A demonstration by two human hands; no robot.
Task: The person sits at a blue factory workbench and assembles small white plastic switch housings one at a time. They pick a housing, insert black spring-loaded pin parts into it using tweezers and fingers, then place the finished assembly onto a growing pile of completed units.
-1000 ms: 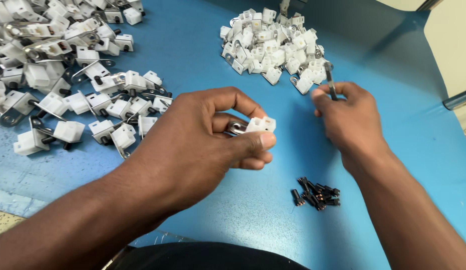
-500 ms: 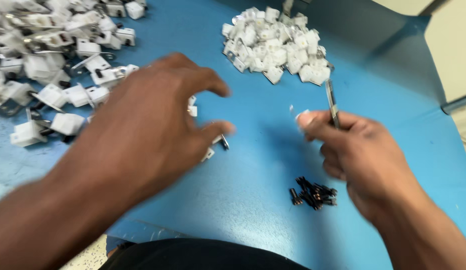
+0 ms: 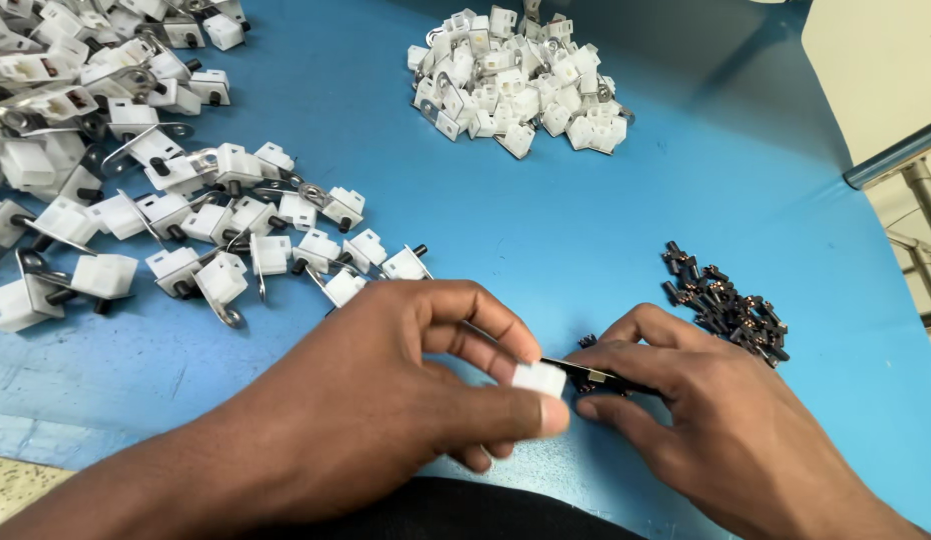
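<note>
My left hand pinches a small white plastic block between thumb and forefinger, low over the blue table. My right hand holds a thin dark metal tool whose tip touches the block. A small black screw sits at the tool's tip, partly hidden by my fingers. A heap of black screws lies just beyond my right hand.
A pile of bare white blocks sits at the far middle. Many white blocks fitted with metal tabs and black screws spread across the left. A metal frame stands past the table's right edge.
My left hand dropped a finished block on the left spread and now grips a new white block. My right hand came down toward me, bringing the tool against the block.
</note>
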